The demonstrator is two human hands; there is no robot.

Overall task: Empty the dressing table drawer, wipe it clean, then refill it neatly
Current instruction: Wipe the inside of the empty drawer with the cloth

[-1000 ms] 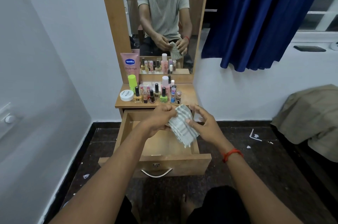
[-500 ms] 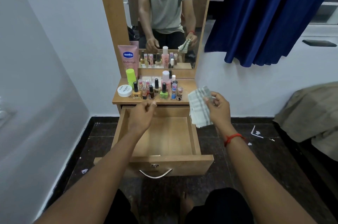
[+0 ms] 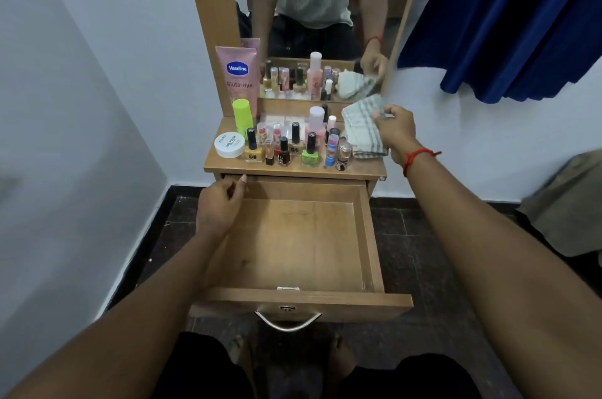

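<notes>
At the right end of the dressing table top (image 3: 293, 169), the right hand (image 3: 395, 130) pinches a checked cloth (image 3: 361, 128) lying beside the nail polish bottles (image 3: 294, 147). The left hand (image 3: 220, 207), loosely curled and holding nothing, hovers over the back-left corner of the pulled-out drawer (image 3: 370, 235).

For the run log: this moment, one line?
open wooden drawer: empty | right hand: grips checked grey-white cloth at wooden tabletop's right end | left hand: empty, at drawer's back-left | nail-polish bottles: on tabletop

dressing table top (image 3: 366, 166) | nail polish bottles (image 3: 310, 151) | white jar (image 3: 229, 144), Vaseline tube (image 3: 240, 79) left | checked cloth (image 3: 361, 128) right
</notes>
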